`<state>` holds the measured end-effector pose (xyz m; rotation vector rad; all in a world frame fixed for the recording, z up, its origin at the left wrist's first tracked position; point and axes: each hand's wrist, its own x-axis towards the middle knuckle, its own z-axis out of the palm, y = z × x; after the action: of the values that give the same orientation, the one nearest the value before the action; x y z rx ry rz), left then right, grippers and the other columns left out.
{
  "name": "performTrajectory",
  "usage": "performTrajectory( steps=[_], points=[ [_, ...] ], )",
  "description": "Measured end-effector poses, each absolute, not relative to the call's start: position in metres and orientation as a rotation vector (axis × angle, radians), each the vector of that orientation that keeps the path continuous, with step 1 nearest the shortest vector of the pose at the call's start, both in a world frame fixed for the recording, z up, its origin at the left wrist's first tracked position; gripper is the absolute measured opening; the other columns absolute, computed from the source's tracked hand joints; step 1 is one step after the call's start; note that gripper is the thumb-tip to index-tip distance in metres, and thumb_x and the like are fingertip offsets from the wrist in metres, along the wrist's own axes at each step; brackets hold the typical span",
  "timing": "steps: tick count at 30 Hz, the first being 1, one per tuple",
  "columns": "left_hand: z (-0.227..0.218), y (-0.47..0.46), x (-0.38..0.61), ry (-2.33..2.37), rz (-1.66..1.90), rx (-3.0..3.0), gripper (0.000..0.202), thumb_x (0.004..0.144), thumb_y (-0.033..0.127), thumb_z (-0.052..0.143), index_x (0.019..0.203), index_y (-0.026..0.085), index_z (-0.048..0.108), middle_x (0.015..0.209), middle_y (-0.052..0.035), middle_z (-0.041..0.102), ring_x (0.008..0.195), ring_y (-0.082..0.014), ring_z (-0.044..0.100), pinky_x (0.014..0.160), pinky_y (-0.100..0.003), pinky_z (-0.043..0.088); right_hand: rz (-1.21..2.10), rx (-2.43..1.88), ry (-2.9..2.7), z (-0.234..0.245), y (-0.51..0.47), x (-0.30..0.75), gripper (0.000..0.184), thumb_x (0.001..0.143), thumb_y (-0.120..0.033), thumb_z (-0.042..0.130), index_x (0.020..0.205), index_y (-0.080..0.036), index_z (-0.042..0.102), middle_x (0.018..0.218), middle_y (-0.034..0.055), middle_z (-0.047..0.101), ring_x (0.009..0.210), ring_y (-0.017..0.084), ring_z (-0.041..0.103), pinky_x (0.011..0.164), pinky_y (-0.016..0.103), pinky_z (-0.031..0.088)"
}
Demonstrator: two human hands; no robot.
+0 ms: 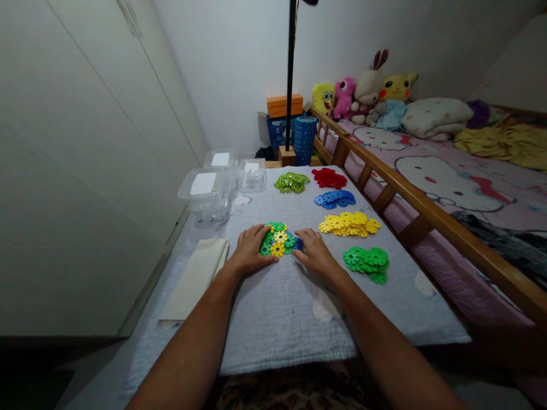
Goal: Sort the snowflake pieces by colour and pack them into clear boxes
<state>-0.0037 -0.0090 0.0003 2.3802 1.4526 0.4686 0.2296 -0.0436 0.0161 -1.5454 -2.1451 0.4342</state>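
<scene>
A mixed pile of flower-shaped plastic discs (279, 239), green, yellow and blue, lies on the cloth-covered table between my hands. My left hand (252, 249) is cupped against the pile's left side, thumb and fingers apart. On the right side, my right hand (315, 250) touches the blue discs (298, 244), its thumb and fingers also spread. Sorted heaps lie beyond and to the right: light green discs (292, 182), red discs (329, 178), blue discs (335, 199), yellow discs (349, 224) and green discs (367, 262).
Clear plastic boxes (205, 196) with white labels stand at the table's back left. A folded cream cloth (194, 280) lies by my left forearm. A wooden bed rail (384, 165) runs along the right side. A black pole (290, 80) rises behind the table.
</scene>
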Motion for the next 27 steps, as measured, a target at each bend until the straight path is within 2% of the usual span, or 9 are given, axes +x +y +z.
performTrajectory(
  steps=[4,8,12,17,20,24,27],
  points=[
    [-0.001,-0.009,-0.003,1.451,0.454,2.377,0.093,0.069,0.054,0.08,0.149,0.027,0.041,0.153,-0.0135,0.045,0.141,-0.035,0.039,0.117,-0.054,0.025,0.385,-1.593,-2.154,0.005,-0.037,0.217,0.044,0.086,-0.024,0.064,0.129,-0.017,0.061,0.124,0.0142,0.06,0.116,0.029,0.05,0.102,0.041,0.039],
    [-0.003,-0.009,-0.003,1.464,0.444,2.366,0.092,0.069,0.053,0.079,0.149,0.028,0.04,0.154,-0.0126,0.044,0.143,-0.0343,0.037,0.118,-0.055,0.023,0.366,-1.616,-2.125,-0.001,-0.035,0.217,0.034,0.087,-0.026,0.065,0.12,-0.02,0.065,0.117,0.0118,0.061,0.112,0.028,0.05,0.099,0.041,0.04],
    [-0.002,-0.009,-0.003,1.454,0.451,2.365,0.092,0.069,0.054,0.079,0.148,0.028,0.041,0.154,-0.0121,0.045,0.143,-0.0344,0.037,0.118,-0.055,0.023,0.369,-1.576,-2.077,-0.006,-0.036,0.219,0.025,0.085,-0.022,0.064,0.11,-0.02,0.066,0.112,0.0105,0.062,0.109,0.027,0.051,0.098,0.04,0.041],
    [0.0,-0.009,-0.003,1.457,0.435,2.355,0.092,0.069,0.055,0.079,0.148,0.028,0.042,0.153,-0.0128,0.046,0.142,-0.0348,0.038,0.117,-0.054,0.023,0.348,-1.598,-2.065,-0.006,-0.038,0.217,0.042,0.083,-0.026,0.066,0.124,-0.019,0.061,0.119,0.0133,0.06,0.113,0.03,0.049,0.098,0.042,0.041],
    [0.0,-0.009,-0.003,1.46,0.445,2.364,0.091,0.069,0.054,0.079,0.147,0.027,0.042,0.153,-0.0132,0.046,0.142,-0.0347,0.039,0.117,-0.054,0.023,0.348,-1.615,-2.086,-0.005,-0.038,0.215,0.035,0.084,-0.027,0.067,0.119,-0.021,0.064,0.115,0.0123,0.061,0.112,0.029,0.049,0.098,0.042,0.04],
    [-0.001,-0.009,-0.004,1.448,0.453,2.38,0.09,0.069,0.053,0.079,0.147,0.025,0.042,0.153,-0.0133,0.046,0.142,-0.0344,0.038,0.117,-0.053,0.024,0.354,-1.612,-2.041,-0.005,-0.038,0.217,0.025,0.083,-0.021,0.065,0.108,-0.021,0.065,0.111,0.0105,0.062,0.11,0.027,0.05,0.097,0.04,0.041],
    [-0.002,-0.009,-0.004,1.447,0.446,2.375,0.09,0.07,0.053,0.079,0.147,0.025,0.042,0.154,-0.0136,0.045,0.142,-0.0348,0.038,0.117,-0.054,0.024,0.374,-1.594,-2.023,-0.006,-0.038,0.219,0.029,0.081,-0.02,0.066,0.11,-0.019,0.064,0.113,0.0105,0.063,0.109,0.027,0.05,0.097,0.04,0.04]
  ],
)
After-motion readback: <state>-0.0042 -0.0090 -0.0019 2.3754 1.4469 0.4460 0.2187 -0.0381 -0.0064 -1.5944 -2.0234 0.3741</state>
